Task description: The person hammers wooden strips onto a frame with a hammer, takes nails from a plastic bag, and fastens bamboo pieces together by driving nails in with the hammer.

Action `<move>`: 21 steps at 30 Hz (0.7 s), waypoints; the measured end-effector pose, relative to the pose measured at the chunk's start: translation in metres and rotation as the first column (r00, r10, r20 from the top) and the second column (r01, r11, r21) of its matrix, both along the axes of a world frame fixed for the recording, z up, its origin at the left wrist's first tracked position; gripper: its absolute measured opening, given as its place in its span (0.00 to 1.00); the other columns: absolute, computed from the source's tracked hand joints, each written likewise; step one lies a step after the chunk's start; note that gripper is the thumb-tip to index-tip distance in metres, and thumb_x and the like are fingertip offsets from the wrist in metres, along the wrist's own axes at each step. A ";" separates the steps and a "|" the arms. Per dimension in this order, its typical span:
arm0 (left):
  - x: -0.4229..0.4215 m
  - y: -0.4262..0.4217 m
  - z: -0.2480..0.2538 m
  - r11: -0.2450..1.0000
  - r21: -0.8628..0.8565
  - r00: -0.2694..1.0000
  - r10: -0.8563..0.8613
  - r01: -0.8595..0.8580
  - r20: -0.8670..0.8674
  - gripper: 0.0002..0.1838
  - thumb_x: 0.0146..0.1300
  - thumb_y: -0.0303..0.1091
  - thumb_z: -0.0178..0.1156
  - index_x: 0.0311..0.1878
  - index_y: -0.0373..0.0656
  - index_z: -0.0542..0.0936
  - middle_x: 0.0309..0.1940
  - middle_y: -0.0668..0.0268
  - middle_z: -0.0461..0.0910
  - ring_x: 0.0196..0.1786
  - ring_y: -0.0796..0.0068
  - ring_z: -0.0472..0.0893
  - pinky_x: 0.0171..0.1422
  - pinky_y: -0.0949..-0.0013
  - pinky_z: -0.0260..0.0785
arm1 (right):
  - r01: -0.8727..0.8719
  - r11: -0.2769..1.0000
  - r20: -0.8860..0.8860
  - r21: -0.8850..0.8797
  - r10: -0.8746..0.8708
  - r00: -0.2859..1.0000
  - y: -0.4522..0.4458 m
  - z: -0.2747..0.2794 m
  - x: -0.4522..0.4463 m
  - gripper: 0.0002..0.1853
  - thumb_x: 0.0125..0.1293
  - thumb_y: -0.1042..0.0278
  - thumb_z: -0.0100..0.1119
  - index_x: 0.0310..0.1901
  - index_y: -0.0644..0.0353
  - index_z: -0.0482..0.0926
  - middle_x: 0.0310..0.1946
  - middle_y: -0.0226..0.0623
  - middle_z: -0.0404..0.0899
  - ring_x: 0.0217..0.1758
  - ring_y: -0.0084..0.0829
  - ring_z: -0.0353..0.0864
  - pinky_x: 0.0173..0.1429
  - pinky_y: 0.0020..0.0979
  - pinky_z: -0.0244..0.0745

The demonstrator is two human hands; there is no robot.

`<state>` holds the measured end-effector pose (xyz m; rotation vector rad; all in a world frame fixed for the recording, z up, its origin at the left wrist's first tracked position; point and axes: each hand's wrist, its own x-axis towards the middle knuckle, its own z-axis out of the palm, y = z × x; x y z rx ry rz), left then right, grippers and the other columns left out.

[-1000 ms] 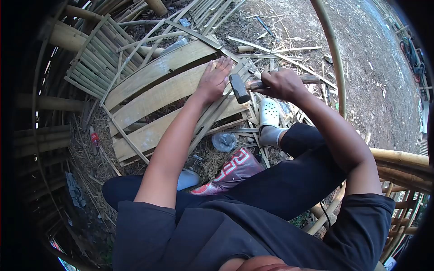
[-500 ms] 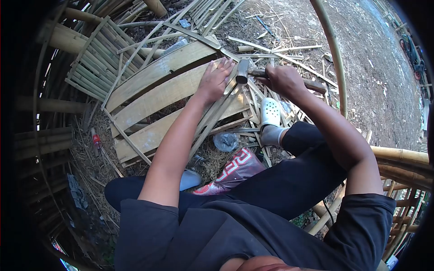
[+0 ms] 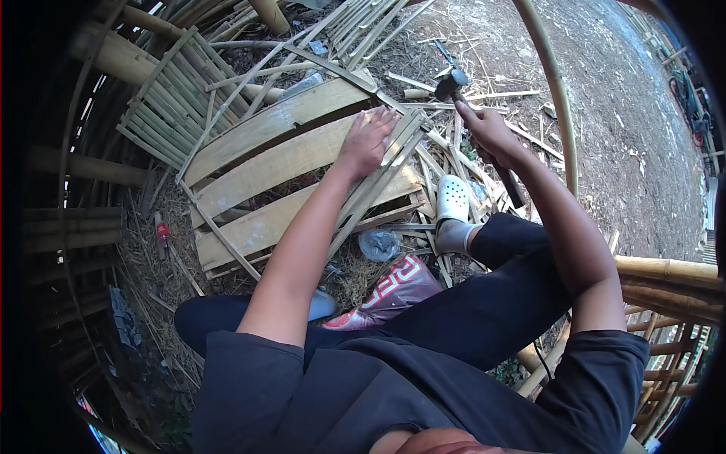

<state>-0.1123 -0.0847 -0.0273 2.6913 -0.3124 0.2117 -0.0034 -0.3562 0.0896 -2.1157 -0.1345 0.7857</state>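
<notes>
My left hand (image 3: 368, 141) lies on the pallet-like panel of wooden boards (image 3: 276, 166), fingers stretched out toward the thin bamboo strips (image 3: 378, 181) along its right side. Whether anything small is under the fingertips is hidden. A hammer (image 3: 451, 83) is gripped in my right hand (image 3: 488, 132). Its dark head points away from me, up and right of the panel, apart from the wood. The handle's end (image 3: 513, 189) sticks out below my fist.
A slatted bamboo panel (image 3: 162, 98) leans at the upper left. Loose strips (image 3: 454, 144) litter the ground by my white clog (image 3: 454, 198). A clear plastic bag (image 3: 378, 244) and a red-lettered sack (image 3: 393, 295) lie near my legs. A bamboo pole (image 3: 556, 83) rises on the right.
The hammer has swung up and to the right, away from the strips and my left hand. My left hand remains on the panel, its fingers closer together.
</notes>
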 end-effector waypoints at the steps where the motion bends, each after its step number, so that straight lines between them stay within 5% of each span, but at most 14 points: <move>1: -0.001 -0.001 0.001 0.999 -0.050 1.000 0.012 -0.012 0.004 0.30 0.75 0.36 0.44 0.80 0.48 0.62 0.82 0.62 0.58 0.85 0.61 0.52 0.88 0.47 0.33 | 0.030 0.998 -0.018 0.058 -0.029 0.999 0.001 0.000 -0.003 0.27 0.74 0.40 0.60 0.28 0.55 0.69 0.17 0.27 0.69 0.14 0.21 0.67 0.18 0.32 0.62; 4: 0.002 -0.006 0.001 0.993 -0.109 0.997 0.060 -0.054 0.056 0.32 0.77 0.38 0.41 0.82 0.45 0.56 0.84 0.60 0.52 0.86 0.62 0.48 0.88 0.48 0.32 | 0.146 0.965 -0.092 0.217 -0.128 0.987 0.008 -0.004 -0.006 0.23 0.72 0.45 0.64 0.30 0.55 0.70 0.20 0.28 0.69 0.14 0.20 0.64 0.18 0.28 0.60; 8: 0.005 -0.009 0.008 0.986 0.149 0.992 0.083 -0.069 -0.094 0.32 0.79 0.41 0.37 0.82 0.42 0.55 0.85 0.61 0.47 0.87 0.61 0.44 0.88 0.48 0.30 | 0.135 0.990 -0.053 -0.035 -0.137 0.989 0.012 -0.011 0.022 0.20 0.75 0.48 0.60 0.41 0.60 0.75 0.19 0.26 0.67 0.16 0.20 0.65 0.19 0.27 0.63; 11: 0.004 -0.010 0.012 0.985 0.157 0.988 0.090 -0.070 -0.122 0.32 0.78 0.40 0.37 0.82 0.42 0.55 0.85 0.61 0.48 0.87 0.61 0.44 0.88 0.49 0.30 | 0.170 0.963 -0.216 0.209 -0.124 0.968 0.010 -0.012 0.034 0.20 0.78 0.49 0.54 0.42 0.62 0.76 0.19 0.25 0.66 0.16 0.20 0.65 0.20 0.28 0.63; 16: 0.005 -0.009 0.010 0.988 0.121 0.991 0.105 -0.094 -0.087 0.32 0.78 0.40 0.38 0.82 0.42 0.55 0.85 0.62 0.48 0.87 0.61 0.45 0.88 0.49 0.32 | 0.217 0.971 0.022 0.095 -0.220 0.975 0.030 0.002 0.038 0.28 0.80 0.41 0.48 0.35 0.63 0.75 0.18 0.27 0.67 0.15 0.23 0.65 0.20 0.33 0.64; 18: 0.005 -0.009 0.005 0.987 0.129 0.992 0.103 -0.093 -0.079 0.32 0.78 0.40 0.38 0.82 0.42 0.54 0.85 0.61 0.49 0.87 0.61 0.46 0.88 0.50 0.32 | 0.198 0.980 0.122 -0.018 -0.194 0.973 0.045 -0.011 0.023 0.31 0.80 0.39 0.46 0.32 0.62 0.74 0.17 0.29 0.68 0.15 0.24 0.67 0.20 0.34 0.64; 21: 0.002 -0.005 0.002 0.995 0.056 0.995 0.085 -0.082 -0.045 0.32 0.78 0.41 0.38 0.82 0.41 0.54 0.85 0.61 0.50 0.86 0.61 0.46 0.88 0.51 0.33 | -0.168 0.970 0.078 -0.174 0.184 0.980 0.054 -0.007 -0.002 0.34 0.79 0.38 0.46 0.24 0.61 0.72 0.15 0.33 0.70 0.13 0.28 0.69 0.19 0.36 0.66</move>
